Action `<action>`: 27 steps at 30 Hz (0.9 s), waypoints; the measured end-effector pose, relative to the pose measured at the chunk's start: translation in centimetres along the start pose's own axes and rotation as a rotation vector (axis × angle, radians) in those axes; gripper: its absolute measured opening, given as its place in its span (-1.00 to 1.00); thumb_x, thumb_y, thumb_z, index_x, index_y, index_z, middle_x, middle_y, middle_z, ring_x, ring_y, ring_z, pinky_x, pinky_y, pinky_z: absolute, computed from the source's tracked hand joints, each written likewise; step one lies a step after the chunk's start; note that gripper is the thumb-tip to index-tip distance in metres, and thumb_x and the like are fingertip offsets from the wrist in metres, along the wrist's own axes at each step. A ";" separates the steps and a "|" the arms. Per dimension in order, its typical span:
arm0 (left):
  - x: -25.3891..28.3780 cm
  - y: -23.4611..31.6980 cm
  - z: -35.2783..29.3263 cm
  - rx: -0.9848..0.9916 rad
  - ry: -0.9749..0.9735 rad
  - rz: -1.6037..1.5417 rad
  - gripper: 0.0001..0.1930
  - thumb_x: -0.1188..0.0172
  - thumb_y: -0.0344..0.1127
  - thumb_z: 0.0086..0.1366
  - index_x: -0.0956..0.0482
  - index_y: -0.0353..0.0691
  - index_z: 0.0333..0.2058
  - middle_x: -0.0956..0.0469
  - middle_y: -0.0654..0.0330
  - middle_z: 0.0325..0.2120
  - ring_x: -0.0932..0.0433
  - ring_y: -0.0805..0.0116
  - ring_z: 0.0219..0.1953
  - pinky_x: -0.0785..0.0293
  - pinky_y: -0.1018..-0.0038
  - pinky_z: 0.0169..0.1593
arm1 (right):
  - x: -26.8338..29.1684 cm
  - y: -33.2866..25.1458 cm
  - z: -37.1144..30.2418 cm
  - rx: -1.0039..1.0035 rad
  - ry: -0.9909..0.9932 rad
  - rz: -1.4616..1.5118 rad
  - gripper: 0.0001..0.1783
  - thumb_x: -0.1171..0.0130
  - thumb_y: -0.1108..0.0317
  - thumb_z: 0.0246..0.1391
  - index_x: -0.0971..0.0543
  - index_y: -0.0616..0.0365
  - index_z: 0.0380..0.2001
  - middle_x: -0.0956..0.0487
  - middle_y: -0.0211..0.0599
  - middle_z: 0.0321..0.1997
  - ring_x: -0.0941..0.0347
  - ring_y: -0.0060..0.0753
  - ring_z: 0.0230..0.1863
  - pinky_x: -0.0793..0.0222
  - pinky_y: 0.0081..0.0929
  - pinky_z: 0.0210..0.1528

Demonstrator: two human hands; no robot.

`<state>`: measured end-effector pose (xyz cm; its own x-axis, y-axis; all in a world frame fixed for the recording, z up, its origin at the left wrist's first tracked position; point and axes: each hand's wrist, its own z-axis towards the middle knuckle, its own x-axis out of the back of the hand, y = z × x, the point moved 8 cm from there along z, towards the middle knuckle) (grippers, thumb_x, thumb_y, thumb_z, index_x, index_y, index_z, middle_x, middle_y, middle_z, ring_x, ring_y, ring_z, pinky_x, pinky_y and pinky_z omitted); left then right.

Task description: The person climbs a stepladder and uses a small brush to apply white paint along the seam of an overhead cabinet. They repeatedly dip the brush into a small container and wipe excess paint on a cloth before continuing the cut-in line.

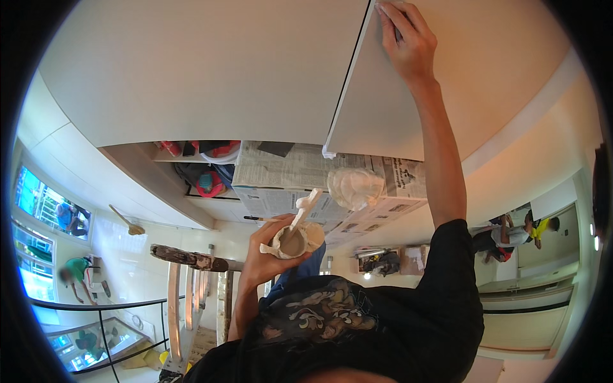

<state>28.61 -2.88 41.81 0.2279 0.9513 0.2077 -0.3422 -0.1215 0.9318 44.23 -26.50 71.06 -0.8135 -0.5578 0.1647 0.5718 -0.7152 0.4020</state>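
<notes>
In my left hand (260,258) is a small cup (279,246) with a ragged pale rim and grey paste (294,244) inside. A white stick-like tool (305,207) stands tilted out of the cup. A thin dark pen-like stick (258,219) juts out beside the left fingers. High up on the right, my right hand (412,41) has its fingers bent together at the edge of a pale panel (396,108). Something small and whitish may be at its fingertips, too small to make out. A dark narrow gap (350,70) runs along that panel's edge.
Newspaper (281,166) covers a ledge with a crumpled whitish bundle (356,187) on it. Left of it, an open shelf (207,203) holds bags and clothes. A worn wooden ladder (191,257) and black railing (102,307) stand lower left. People (78,274) are far below and at right.
</notes>
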 end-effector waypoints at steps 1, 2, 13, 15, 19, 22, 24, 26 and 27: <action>0.0 -0.1 0.0 0.008 0.000 -0.008 -0.27 -0.67 -0.31 -0.14 -0.60 -0.34 0.07 -0.59 -0.04 0.06 -0.55 0.10 0.15 -0.46 0.25 0.19 | 0.0 0.0 -0.1 0.008 0.011 -0.006 -0.79 -0.26 0.66 0.09 -0.65 0.39 -0.16 -0.63 -0.12 -0.15 -0.60 -0.22 -0.28 -0.56 -0.52 -0.28; 0.0 -0.2 0.0 -0.001 0.002 -0.014 -0.27 -0.67 -0.31 -0.14 -0.60 -0.34 0.07 -0.59 -0.04 0.06 -0.55 0.10 0.15 -0.46 0.25 0.20 | 0.0 0.0 -0.2 0.005 0.018 -0.004 -0.78 -0.28 0.65 0.07 -0.67 0.31 -0.17 -0.63 -0.21 -0.18 -0.59 -0.26 -0.29 -0.55 -0.52 -0.28; -0.2 -0.5 -0.3 0.025 0.020 -0.069 -0.28 -0.67 -0.33 -0.11 -0.59 -0.37 0.07 -0.58 -0.01 0.06 -0.54 0.17 0.13 -0.46 0.28 0.20 | 2.9 -2.0 -11.2 -0.675 0.153 0.479 -0.83 -0.35 0.62 0.12 -0.52 0.27 -0.40 -0.58 -0.36 -0.34 -0.51 -0.59 -0.34 -0.48 -0.61 -0.25; -0.3 -0.5 -0.3 0.046 0.042 -0.139 -0.30 -0.67 -0.35 -0.10 -0.59 -0.38 0.06 -0.58 0.02 0.05 -0.54 0.23 0.12 -0.46 0.29 0.20 | 3.4 -4.0 -14.1 -0.788 0.080 0.552 -0.82 -0.34 0.61 0.15 -0.50 0.29 -0.43 -0.58 -0.35 -0.38 -0.52 -0.57 -0.37 -0.49 -0.59 -0.25; -1.0 -0.2 -0.3 0.112 0.025 -0.134 -0.30 -0.66 -0.36 -0.08 -0.57 -0.38 0.07 -0.59 0.07 0.04 -0.55 0.32 0.09 -0.47 0.34 0.18 | 4.8 -7.1 -18.4 -1.044 -0.022 0.777 -0.89 -0.26 0.58 0.22 -0.54 0.34 -0.38 -0.59 -0.32 -0.45 -0.55 -0.55 -0.40 -0.52 -0.53 -0.23; -1.7 0.6 -0.4 0.125 -0.011 -0.150 -0.29 -0.64 -0.40 -0.06 -0.54 -0.36 0.10 -0.59 0.11 0.05 -0.55 0.36 0.08 -0.48 0.36 0.19 | 6.1 -9.7 -20.0 -1.169 -0.152 0.923 -0.89 -0.21 0.53 0.27 -0.60 0.40 -0.32 -0.65 -0.25 -0.43 -0.60 -0.51 -0.36 -0.54 -0.52 -0.20; -2.5 1.3 -0.4 0.123 -0.072 -0.163 -0.28 -0.62 -0.46 -0.05 -0.52 -0.34 0.12 -0.58 0.13 0.08 -0.55 0.37 0.11 -0.47 0.37 0.23 | 6.5 -11.4 -20.4 -1.166 -0.367 0.967 -0.87 -0.21 0.50 0.27 -0.65 0.38 -0.30 -0.70 -0.20 -0.38 -0.64 -0.45 -0.36 -0.54 -0.51 -0.23; -3.1 1.7 -0.4 0.140 -0.123 -0.170 -0.32 -0.62 -0.46 -0.04 -0.54 -0.34 0.10 -0.58 0.14 0.07 -0.55 0.38 0.10 -0.47 0.37 0.22 | 6.8 -13.4 -20.5 -1.099 -0.520 1.002 -0.85 -0.21 0.46 0.27 -0.69 0.35 -0.26 -0.73 -0.15 -0.34 -0.67 -0.39 -0.35 -0.54 -0.47 -0.23; -3.4 1.9 -0.4 0.136 -0.153 -0.159 -0.32 -0.62 -0.46 -0.04 -0.55 -0.33 0.10 -0.58 0.14 0.08 -0.55 0.38 0.10 -0.47 0.37 0.22 | 7.1 -14.3 -20.2 -1.026 -0.566 1.009 -0.83 -0.22 0.43 0.26 -0.70 0.33 -0.23 -0.73 -0.13 -0.32 -0.67 -0.36 -0.33 -0.54 -0.45 -0.21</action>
<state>26.83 -6.29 42.75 0.4078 0.9088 0.0885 -0.1679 -0.0206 0.9856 32.48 -28.75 48.27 0.1453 -0.9128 0.3816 0.5217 -0.2570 -0.8135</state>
